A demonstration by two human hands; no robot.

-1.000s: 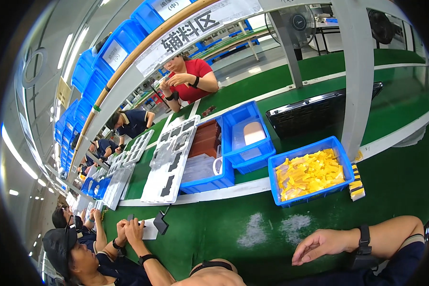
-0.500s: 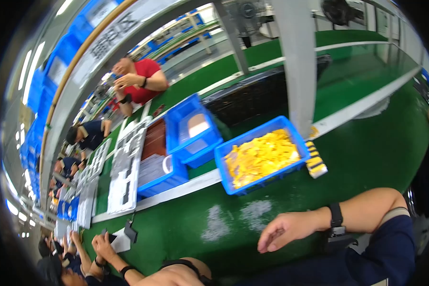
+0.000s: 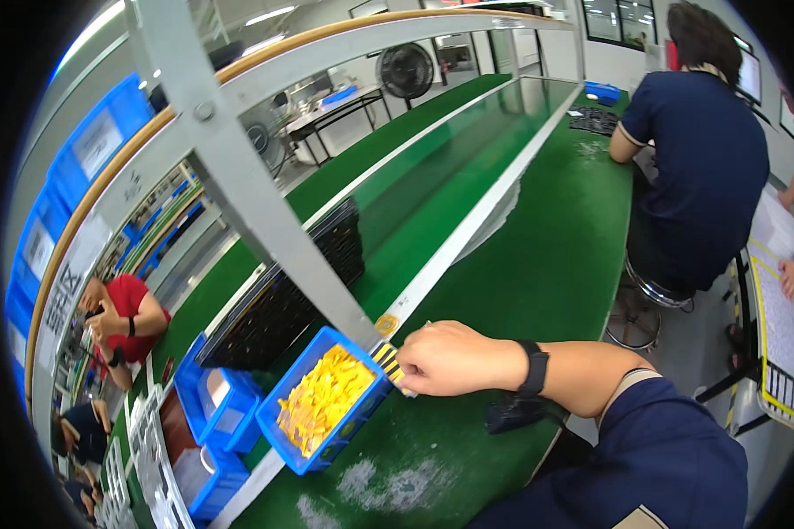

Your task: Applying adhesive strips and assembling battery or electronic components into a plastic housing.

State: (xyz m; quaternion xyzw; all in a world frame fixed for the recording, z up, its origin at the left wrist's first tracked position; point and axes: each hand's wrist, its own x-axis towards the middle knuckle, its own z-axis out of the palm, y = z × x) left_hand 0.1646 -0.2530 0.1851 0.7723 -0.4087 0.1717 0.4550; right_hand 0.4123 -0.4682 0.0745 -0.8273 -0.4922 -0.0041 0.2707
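Since the earlier head view the picture has swung to the right: the blue bin of yellow parts (image 3: 326,407), which sat in the middle of the green tabletop (image 3: 538,264), now lies low and left, and a seated person in a dark shirt (image 3: 697,150) has come into sight at the far right. The right hand (image 3: 454,357), which lay flat well apart from the bin, now sits just beside the bin's right corner, fingers curled and touching a small yellow-and-black striped piece (image 3: 386,360) at that corner; whether it pinches the piece cannot be told. A black wristband (image 3: 533,368) is on that wrist. The left hand is out of view. Behind the bin, a stack of black trays (image 3: 282,300) stands past the grey frame post (image 3: 256,203)
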